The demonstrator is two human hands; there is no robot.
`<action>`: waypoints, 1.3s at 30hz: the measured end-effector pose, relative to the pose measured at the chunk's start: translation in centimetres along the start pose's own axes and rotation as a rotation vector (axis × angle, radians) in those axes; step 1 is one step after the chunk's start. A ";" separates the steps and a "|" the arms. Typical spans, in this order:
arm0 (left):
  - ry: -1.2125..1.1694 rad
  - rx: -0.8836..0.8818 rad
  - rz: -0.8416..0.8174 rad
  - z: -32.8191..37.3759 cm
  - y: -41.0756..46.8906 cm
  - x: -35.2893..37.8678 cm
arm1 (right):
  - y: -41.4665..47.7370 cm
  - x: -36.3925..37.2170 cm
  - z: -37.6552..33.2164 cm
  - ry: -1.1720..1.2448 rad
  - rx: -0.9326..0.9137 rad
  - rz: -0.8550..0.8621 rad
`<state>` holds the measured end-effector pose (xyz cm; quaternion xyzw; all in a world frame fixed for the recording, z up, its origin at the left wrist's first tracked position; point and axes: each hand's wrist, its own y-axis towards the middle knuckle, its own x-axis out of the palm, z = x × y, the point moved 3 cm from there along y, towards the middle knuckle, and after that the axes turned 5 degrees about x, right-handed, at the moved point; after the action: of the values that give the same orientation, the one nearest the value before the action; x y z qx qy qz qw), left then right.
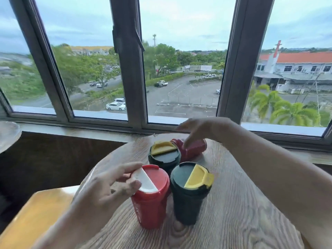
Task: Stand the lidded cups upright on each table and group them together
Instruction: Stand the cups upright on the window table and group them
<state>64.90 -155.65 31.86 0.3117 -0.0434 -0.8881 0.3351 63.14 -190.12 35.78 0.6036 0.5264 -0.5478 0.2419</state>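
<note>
Three lidded cups stand upright close together on the round wooden table [233,203]: a red cup with a white flap [150,200] at the front left, a dark green cup with a yellow flap [190,191] beside it, and another dark green cup [164,155] behind them. A second red cup [193,149] lies on its side at the back. My left hand [115,186] rests its fingers on the front red cup's lid edge, fingers spread. My right hand [195,130] hovers over the lying red cup, fingertips touching its body without a closed grip.
A wide window with dark frames [127,69] and a sill runs behind the table. A yellowish wooden surface [36,212] sits at the lower left. The edge of another round table [9,135] shows at the far left.
</note>
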 end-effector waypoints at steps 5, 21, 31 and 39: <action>-0.063 -0.035 0.066 0.0 -0.4 0.5 | 5.0 1.9 0.0 -0.230 -0.036 -0.203; -0.018 -0.115 0.140 1.2 -0.7 1.6 | -3.9 3.1 5.1 0.840 -0.159 0.170; -0.041 -0.117 0.146 0.8 -0.9 1.6 | -5.4 3.1 6.2 0.848 -0.127 0.072; -0.056 -0.131 0.145 1.2 -0.9 1.8 | -5.9 3.2 4.8 0.715 -0.054 0.188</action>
<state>62.66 -156.28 31.63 0.2602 -0.0168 -0.8707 0.4170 55.38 -191.12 33.17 0.7959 0.5344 -0.2633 0.1078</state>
